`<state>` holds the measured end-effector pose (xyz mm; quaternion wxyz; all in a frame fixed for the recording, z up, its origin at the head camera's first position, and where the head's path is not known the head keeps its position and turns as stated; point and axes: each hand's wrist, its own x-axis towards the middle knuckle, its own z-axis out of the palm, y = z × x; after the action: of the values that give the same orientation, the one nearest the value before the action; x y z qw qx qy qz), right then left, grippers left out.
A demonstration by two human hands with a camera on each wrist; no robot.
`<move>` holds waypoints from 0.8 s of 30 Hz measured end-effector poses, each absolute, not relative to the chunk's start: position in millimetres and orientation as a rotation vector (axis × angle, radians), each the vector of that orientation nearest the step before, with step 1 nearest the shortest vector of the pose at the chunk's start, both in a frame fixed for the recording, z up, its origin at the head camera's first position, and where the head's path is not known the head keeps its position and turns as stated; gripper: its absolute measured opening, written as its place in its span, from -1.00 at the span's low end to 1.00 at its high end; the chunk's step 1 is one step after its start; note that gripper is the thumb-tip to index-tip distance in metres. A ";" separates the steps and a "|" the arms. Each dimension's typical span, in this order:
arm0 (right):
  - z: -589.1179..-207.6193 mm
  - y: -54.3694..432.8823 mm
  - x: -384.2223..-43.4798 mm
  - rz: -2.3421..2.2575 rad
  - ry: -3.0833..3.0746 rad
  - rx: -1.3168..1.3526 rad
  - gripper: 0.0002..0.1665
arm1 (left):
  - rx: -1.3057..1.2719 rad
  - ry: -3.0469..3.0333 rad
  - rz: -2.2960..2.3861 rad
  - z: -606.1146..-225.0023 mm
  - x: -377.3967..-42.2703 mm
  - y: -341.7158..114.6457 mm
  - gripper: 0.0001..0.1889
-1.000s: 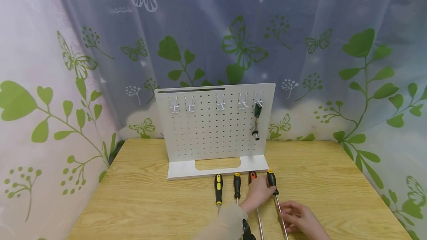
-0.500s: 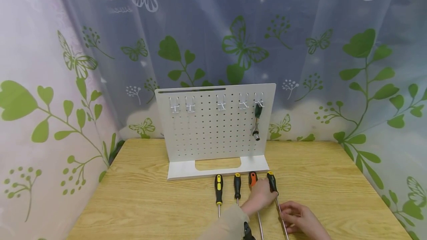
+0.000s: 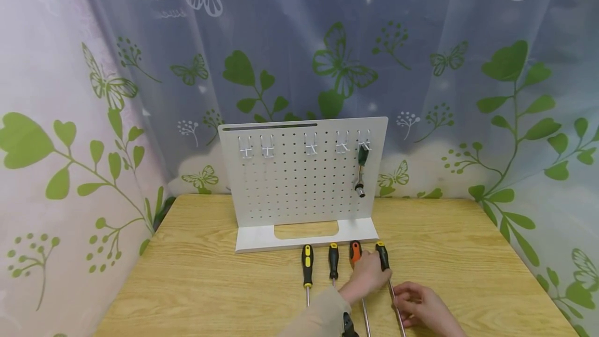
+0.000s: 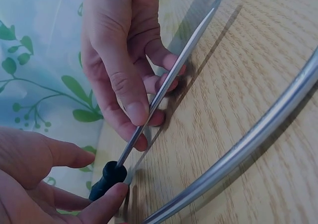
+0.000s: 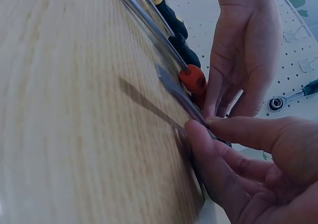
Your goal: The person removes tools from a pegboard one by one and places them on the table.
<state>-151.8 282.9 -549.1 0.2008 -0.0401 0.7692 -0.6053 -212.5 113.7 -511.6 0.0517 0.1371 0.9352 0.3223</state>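
The rightmost screwdriver [image 3: 382, 258] has a black handle with a yellow end and a long metal shaft. My left hand [image 3: 368, 273] holds it by the handle; in the left wrist view thumb and fingers lie around the handle's collar [image 4: 115, 173]. Farther along the shaft [image 4: 191, 46], my right hand [image 3: 421, 306] pinches the metal between thumb and fingers. A flattened blade tip [image 5: 170, 85] shows in the right wrist view, with its shadow on the wood. Just left of this screwdriver lies an orange-and-black screwdriver [image 3: 355, 251], partly covered by my left hand.
Two more screwdrivers, one black [image 3: 333, 260] and one black-and-yellow [image 3: 307, 266], lie to the left on the wooden table [image 3: 196, 274]. Behind stands a white pegboard [image 3: 295, 186] with several hooks. A ratchet wrench [image 3: 360, 173] hangs at its right side.
The left hand and the screwdriver handle have shifted slightly right and toward the person. The right hand has stayed in place on the shaft.
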 end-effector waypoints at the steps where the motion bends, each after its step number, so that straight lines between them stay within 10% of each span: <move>1: -548.6 282.2 -151.9 -1.688 2.152 -0.116 -0.53 | 0.415 2.839 0.988 -511.4 -212.3 113.4 -0.66; 24: -537.2 271.1 -154.2 -1.533 2.359 -0.139 -0.60 | 0.382 2.800 0.986 -517.0 -212.9 111.8 -0.60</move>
<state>-154.2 271.1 -537.2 0.1618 -0.0487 0.8265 -0.5370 -212.9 111.8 -517.0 0.0741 0.1273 0.9330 0.3285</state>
